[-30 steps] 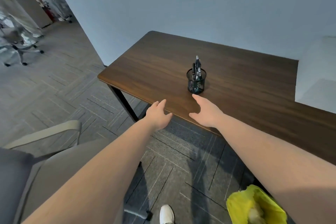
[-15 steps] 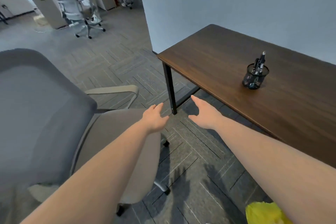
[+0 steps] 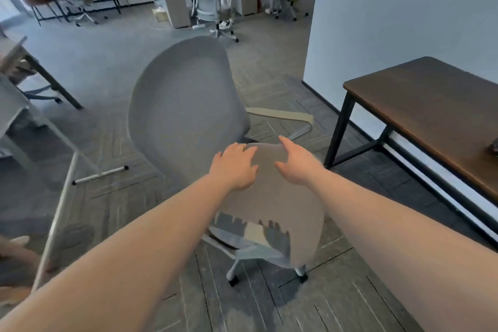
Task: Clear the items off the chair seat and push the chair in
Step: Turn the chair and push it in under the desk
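Observation:
A grey office chair (image 3: 186,105) stands in the middle of the view, its beige seat (image 3: 280,213) turned toward me and bare of items. My left hand (image 3: 234,167) hovers over the back part of the seat, fingers spread, holding nothing. My right hand (image 3: 296,164) is beside it, also open and empty, above the seat near the beige armrest (image 3: 283,116). The dark wooden desk (image 3: 420,105) stands to the right of the chair, apart from it.
A pale wall (image 3: 390,8) rises behind the desk. A white-legged table (image 3: 16,105) is at the left. Several other office chairs (image 3: 204,0) and desks stand at the back of the room. Grey carpet tiles cover the floor.
My view has swung left from the desk with the pen holder to the chair. Both open hands now hang over the chair seat instead of the desk edge and floor.

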`<state>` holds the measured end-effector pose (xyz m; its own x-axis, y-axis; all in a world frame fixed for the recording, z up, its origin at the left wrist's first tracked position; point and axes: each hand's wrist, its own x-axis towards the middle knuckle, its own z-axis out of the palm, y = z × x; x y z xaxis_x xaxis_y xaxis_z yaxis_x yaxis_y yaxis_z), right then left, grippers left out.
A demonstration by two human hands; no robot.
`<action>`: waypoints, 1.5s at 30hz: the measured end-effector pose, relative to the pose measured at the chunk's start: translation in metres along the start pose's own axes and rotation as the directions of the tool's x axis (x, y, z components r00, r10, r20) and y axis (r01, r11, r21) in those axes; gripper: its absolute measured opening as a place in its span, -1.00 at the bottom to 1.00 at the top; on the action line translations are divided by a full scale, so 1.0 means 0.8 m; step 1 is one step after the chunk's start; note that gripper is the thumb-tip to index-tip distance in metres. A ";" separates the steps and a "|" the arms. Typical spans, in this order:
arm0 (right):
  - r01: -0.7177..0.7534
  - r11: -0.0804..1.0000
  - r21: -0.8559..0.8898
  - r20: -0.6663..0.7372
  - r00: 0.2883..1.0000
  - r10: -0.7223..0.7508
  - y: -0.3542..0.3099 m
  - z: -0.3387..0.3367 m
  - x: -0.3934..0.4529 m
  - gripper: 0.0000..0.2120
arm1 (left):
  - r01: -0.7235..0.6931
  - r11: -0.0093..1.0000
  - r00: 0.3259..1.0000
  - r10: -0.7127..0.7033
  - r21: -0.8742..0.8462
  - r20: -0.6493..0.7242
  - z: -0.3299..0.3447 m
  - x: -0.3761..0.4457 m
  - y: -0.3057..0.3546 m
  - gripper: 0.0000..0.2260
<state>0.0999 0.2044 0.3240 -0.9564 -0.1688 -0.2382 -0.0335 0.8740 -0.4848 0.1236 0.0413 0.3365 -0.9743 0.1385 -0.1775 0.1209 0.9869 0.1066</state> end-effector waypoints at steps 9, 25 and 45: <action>0.136 0.988 0.070 -0.046 0.990 -0.133 -0.173 0.046 0.022 -0.37 | -0.028 0.999 0.951 0.036 0.030 -0.306 -0.112 -0.031 -0.144 -0.60; 0.250 0.874 0.416 -0.206 0.962 -0.177 -0.376 0.026 0.192 -0.21 | 0.040 0.994 0.949 -0.069 -0.098 -0.308 -0.194 0.124 -0.350 -0.58; -0.149 0.942 0.300 -0.036 0.985 0.167 -0.434 0.023 0.210 -0.20 | -0.732 0.616 0.636 0.771 0.290 -0.031 -0.230 0.327 -0.389 -0.20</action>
<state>-0.0441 -0.1355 0.4366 -0.9585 -0.0036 -0.2851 0.1978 0.7116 -0.6741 -0.2037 -0.2451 0.4369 -0.5324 0.8465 -0.0006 0.8432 0.5303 -0.0885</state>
